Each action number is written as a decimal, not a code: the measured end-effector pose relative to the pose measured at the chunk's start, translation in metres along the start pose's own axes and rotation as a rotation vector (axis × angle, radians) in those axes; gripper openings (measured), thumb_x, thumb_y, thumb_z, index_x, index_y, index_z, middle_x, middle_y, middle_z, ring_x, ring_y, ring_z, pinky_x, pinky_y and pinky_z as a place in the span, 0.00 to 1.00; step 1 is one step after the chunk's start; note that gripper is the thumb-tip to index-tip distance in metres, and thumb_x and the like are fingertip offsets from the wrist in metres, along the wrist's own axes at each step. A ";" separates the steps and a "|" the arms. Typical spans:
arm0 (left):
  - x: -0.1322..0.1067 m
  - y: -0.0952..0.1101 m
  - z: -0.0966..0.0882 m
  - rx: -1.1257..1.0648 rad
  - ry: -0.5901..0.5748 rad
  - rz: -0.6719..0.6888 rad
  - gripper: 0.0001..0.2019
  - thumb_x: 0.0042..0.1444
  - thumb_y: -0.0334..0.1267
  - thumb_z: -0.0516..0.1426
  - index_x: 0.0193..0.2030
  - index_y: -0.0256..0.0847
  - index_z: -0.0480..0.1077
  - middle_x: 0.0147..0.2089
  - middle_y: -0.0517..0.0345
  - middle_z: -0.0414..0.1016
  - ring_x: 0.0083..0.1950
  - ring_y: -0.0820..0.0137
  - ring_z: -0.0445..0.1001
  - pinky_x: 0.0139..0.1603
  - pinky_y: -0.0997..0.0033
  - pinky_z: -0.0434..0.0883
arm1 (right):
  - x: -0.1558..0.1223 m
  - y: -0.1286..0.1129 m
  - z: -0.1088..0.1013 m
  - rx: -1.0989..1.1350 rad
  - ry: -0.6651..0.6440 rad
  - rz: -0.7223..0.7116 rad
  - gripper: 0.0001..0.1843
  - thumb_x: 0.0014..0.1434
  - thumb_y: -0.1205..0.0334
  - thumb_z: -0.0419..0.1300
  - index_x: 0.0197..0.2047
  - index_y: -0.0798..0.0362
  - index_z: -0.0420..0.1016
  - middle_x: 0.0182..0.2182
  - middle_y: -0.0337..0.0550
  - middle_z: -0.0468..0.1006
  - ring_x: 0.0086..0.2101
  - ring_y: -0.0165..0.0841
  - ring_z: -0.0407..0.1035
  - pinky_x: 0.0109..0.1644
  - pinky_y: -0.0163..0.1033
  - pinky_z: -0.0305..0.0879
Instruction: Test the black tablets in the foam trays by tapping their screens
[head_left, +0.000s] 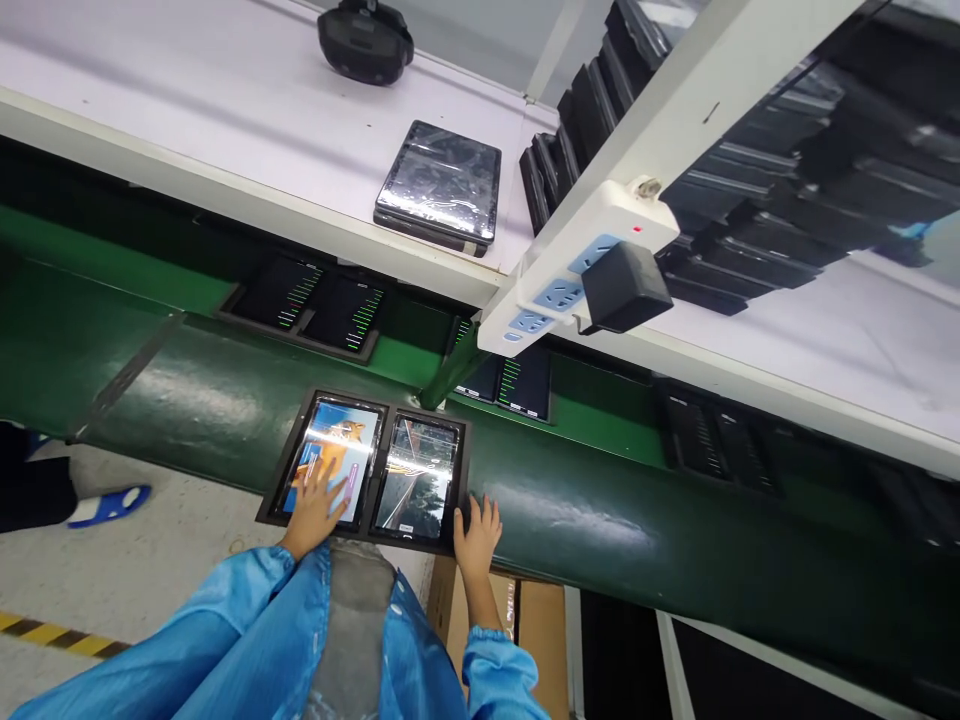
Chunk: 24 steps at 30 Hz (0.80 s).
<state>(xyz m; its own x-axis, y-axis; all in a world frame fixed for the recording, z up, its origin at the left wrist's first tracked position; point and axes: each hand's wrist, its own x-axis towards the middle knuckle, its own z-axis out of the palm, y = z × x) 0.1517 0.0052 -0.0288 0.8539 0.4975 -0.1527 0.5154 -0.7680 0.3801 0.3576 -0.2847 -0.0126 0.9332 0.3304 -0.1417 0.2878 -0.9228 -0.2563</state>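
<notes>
Two lit tablets lie side by side in a dark tray [380, 470] at the edge of the green bench in front of me. My left hand [315, 508] is spread over the lower part of the left tablet [341, 432], whose screen shows an orange and blue picture. The right tablet [420, 475] displays a scene with trees and a road or track. Beside the tray's right edge rests my right hand [478, 535], fingers apart, with nothing in it.
Trays of tablets with green lines on dark screens [345, 312] sit behind on the green belt [409, 362]. Overhead, a white shelf carries a wrapped stack [442, 180] and a black device [365, 42]. A power strip [577, 265] with a black plug hangs on the post. Someone's blue slipper [110, 506] shows left.
</notes>
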 end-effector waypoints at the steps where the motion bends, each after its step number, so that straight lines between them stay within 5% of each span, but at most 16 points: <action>1: -0.005 0.004 0.002 -0.034 -0.036 0.120 0.20 0.66 0.45 0.51 0.62 0.51 0.71 0.75 0.51 0.52 0.77 0.51 0.42 0.73 0.34 0.47 | -0.004 0.004 0.006 0.060 0.015 0.022 0.32 0.68 0.46 0.44 0.63 0.60 0.70 0.67 0.60 0.62 0.69 0.51 0.49 0.69 0.59 0.50; 4: -0.020 0.009 0.008 -0.102 -0.052 0.243 0.19 0.67 0.44 0.49 0.63 0.55 0.69 0.75 0.55 0.53 0.77 0.55 0.44 0.74 0.39 0.48 | -0.014 0.010 0.025 0.272 0.028 0.115 0.41 0.66 0.38 0.41 0.63 0.66 0.67 0.62 0.68 0.68 0.63 0.50 0.61 0.66 0.52 0.57; 9: -0.019 -0.016 0.002 -0.139 0.165 -0.222 0.24 0.68 0.46 0.45 0.66 0.42 0.66 0.74 0.41 0.53 0.77 0.51 0.45 0.72 0.38 0.51 | -0.021 0.008 0.039 0.448 -0.021 0.197 0.47 0.63 0.30 0.39 0.59 0.66 0.70 0.56 0.68 0.74 0.58 0.51 0.68 0.65 0.50 0.60; 13: -0.001 -0.051 -0.012 -0.204 0.248 -0.371 0.29 0.66 0.50 0.46 0.68 0.37 0.61 0.74 0.37 0.49 0.76 0.45 0.42 0.71 0.31 0.48 | -0.015 0.000 0.032 0.460 -0.052 0.220 0.46 0.63 0.33 0.39 0.62 0.66 0.67 0.59 0.66 0.72 0.60 0.49 0.66 0.66 0.48 0.59; 15: 0.009 -0.066 -0.016 -0.253 0.267 -0.424 0.32 0.64 0.51 0.47 0.69 0.33 0.58 0.72 0.33 0.54 0.74 0.45 0.49 0.71 0.36 0.52 | -0.009 -0.007 0.028 0.445 -0.039 0.212 0.43 0.64 0.38 0.40 0.64 0.68 0.64 0.60 0.66 0.71 0.60 0.48 0.65 0.66 0.48 0.59; 19: 0.030 -0.083 -0.017 -0.331 0.239 -0.471 0.33 0.61 0.50 0.48 0.67 0.28 0.58 0.60 0.33 0.70 0.62 0.51 0.70 0.63 0.50 0.67 | 0.006 -0.033 0.015 0.322 0.012 0.077 0.34 0.66 0.50 0.44 0.65 0.67 0.64 0.60 0.65 0.69 0.61 0.47 0.62 0.67 0.50 0.56; 24: 0.041 -0.079 -0.015 -0.372 0.233 -0.564 0.34 0.58 0.54 0.49 0.63 0.29 0.63 0.53 0.33 0.73 0.56 0.44 0.73 0.58 0.44 0.70 | 0.033 -0.095 -0.004 0.114 0.000 -0.224 0.25 0.70 0.57 0.45 0.65 0.49 0.69 0.71 0.49 0.55 0.71 0.48 0.42 0.70 0.58 0.46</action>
<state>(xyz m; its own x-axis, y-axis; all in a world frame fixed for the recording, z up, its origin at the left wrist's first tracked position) 0.1447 0.0923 -0.0515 0.4052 0.8836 -0.2349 0.7801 -0.2001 0.5928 0.3619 -0.1862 0.0105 0.8489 0.5241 -0.0693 0.4612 -0.7983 -0.3873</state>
